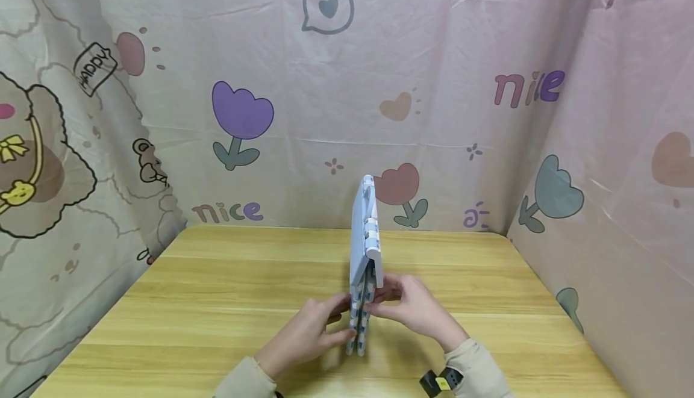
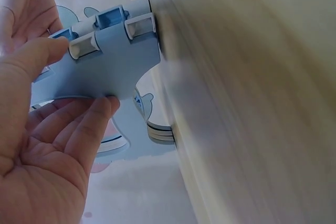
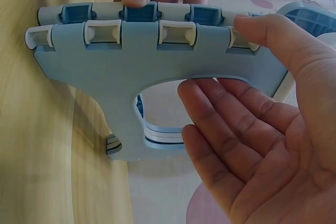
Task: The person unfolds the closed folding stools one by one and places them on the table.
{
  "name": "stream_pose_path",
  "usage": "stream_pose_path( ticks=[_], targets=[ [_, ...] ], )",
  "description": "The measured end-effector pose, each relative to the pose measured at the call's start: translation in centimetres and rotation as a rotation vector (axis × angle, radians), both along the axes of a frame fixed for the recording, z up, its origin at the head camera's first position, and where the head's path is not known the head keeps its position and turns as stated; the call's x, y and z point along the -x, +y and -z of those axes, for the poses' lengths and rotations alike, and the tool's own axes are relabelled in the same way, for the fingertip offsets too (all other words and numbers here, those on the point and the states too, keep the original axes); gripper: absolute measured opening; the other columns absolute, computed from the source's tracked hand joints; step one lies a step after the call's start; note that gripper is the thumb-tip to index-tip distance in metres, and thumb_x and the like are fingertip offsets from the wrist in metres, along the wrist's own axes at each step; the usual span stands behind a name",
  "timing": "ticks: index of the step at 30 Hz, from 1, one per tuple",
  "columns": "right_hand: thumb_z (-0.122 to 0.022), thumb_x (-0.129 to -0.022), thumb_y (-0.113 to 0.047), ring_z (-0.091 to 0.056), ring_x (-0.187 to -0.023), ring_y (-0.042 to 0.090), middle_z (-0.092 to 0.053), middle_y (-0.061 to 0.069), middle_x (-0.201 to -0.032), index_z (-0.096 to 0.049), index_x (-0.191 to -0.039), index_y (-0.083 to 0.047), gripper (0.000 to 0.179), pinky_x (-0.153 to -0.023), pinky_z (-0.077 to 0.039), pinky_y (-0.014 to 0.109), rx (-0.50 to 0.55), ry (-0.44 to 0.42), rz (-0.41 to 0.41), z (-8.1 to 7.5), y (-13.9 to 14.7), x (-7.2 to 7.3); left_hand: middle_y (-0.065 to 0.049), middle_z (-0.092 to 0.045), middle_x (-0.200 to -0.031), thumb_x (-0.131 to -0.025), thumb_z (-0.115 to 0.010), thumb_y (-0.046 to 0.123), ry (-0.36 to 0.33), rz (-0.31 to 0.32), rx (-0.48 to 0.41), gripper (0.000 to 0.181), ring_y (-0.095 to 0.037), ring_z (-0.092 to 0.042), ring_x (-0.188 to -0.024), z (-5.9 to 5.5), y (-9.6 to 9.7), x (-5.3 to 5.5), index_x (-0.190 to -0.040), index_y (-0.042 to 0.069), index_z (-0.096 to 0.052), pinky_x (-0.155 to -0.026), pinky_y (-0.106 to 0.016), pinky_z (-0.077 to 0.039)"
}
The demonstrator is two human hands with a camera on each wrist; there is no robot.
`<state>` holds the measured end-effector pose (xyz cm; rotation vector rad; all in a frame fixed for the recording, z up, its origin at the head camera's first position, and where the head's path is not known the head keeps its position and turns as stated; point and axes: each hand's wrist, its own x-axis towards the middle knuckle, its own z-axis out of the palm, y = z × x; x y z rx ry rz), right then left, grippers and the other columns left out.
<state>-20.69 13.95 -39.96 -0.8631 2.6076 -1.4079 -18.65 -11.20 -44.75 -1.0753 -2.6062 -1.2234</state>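
Observation:
A light blue plastic folding stool (image 1: 358,253) with white hinge pieces stands on edge at the middle of the table, folded nearly flat. My left hand (image 1: 306,332) grips its left side, thumb on the hinged edge and fingertips at the panel's curved cutout in the left wrist view. From the other side my right hand (image 1: 414,307) holds the facing leg panel (image 3: 115,66). Its thumb lies on the hinge row (image 3: 176,32), and its fingers reach under the cutout's rim in the right wrist view. A narrow gap shows between the two panels from above.
The wood-grain table (image 1: 217,283) extends to both sides and behind the stool. A printed cloth (image 1: 325,85) hangs behind and along both sides of the table. A small black device (image 1: 440,381) with a yellow mark sits at the right sleeve.

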Motion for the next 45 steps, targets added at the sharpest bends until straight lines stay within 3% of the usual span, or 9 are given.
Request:
stream_pose_path(
  ticks=[5, 15, 26, 32, 41, 45],
  targets=[
    [-0.087, -0.09, -0.034, -0.077, -0.096, 0.012, -0.082, 0.003, -0.108, -0.075, -0.122, -0.009, 0.042, -0.091, -0.062, 0.029, -0.009, 0.007, 0.015, 0.1, 0.2, 0.0, -0.019, -0.071, -0.141, -0.097, -0.079, 0.011, 0.022, 0.004, -0.001, 0.048, -0.036, -0.071, -0.128, 0.0, -0.2, 0.1, -0.141, 0.006, -0.06, -0.098, -0.026, -0.061],
    [-0.089, -0.088, -0.033, -0.075, -0.093, 0.01, -0.081, 0.0, -0.104, -0.076, -0.118, -0.01, 0.04, -0.089, -0.063, 0.03, -0.019, 0.024, 0.044, 0.1, 0.8, -0.2, -0.023, -0.071, -0.139, -0.097, -0.079, 0.011, 0.052, 0.022, 0.0, 0.048, -0.039, -0.073, -0.124, 0.1, -0.6, 0.1, -0.141, 0.003, -0.06, -0.096, -0.029, -0.063],
    [-0.089, -0.087, -0.027, -0.075, -0.092, 0.011, -0.081, 0.004, -0.102, -0.074, -0.109, -0.008, 0.033, -0.088, -0.064, 0.033, 0.015, 0.022, 0.032, 0.2, 2.2, 0.2, -0.025, -0.068, -0.143, -0.099, -0.078, 0.015, 0.0, 0.039, -0.03, 0.053, -0.042, -0.07, -0.128, 0.0, -1.1, 0.2, -0.145, 0.003, -0.056, -0.1, -0.037, -0.063],
    [-0.089, -0.087, -0.026, -0.075, -0.094, 0.011, -0.08, 0.005, -0.105, -0.074, -0.114, -0.007, 0.036, -0.088, -0.063, 0.03, 0.022, 0.01, 0.018, 0.2, 3.1, 0.3, -0.027, -0.067, -0.143, -0.099, -0.078, 0.016, -0.041, 0.035, -0.039, 0.051, -0.043, -0.069, -0.131, -0.1, -1.4, 0.3, -0.143, 0.003, -0.057, -0.102, -0.038, -0.061],
    [-0.088, -0.088, -0.026, -0.074, -0.092, 0.009, -0.08, 0.003, -0.104, -0.074, -0.118, -0.01, 0.037, -0.088, -0.066, 0.042, -0.016, 0.033, 0.034, 0.2, 4.2, 0.4, -0.025, -0.07, -0.14, -0.099, -0.078, 0.018, -0.014, 0.009, -0.01, 0.051, -0.041, -0.071, -0.128, 0.0, -1.8, 0.3, -0.143, 0.003, -0.058, -0.1, -0.031, -0.062],
    [-0.087, -0.088, -0.027, -0.074, -0.093, 0.009, -0.08, 0.006, -0.107, -0.074, -0.122, -0.008, 0.041, -0.086, -0.065, 0.038, -0.02, 0.03, 0.044, 0.1, 4.7, 0.4, -0.025, -0.07, -0.14, -0.099, -0.078, 0.018, -0.014, 0.006, -0.013, 0.05, -0.042, -0.071, -0.128, -0.1, -2.0, 0.3, -0.142, 0.002, -0.058, -0.1, -0.031, -0.062]
  ],
)
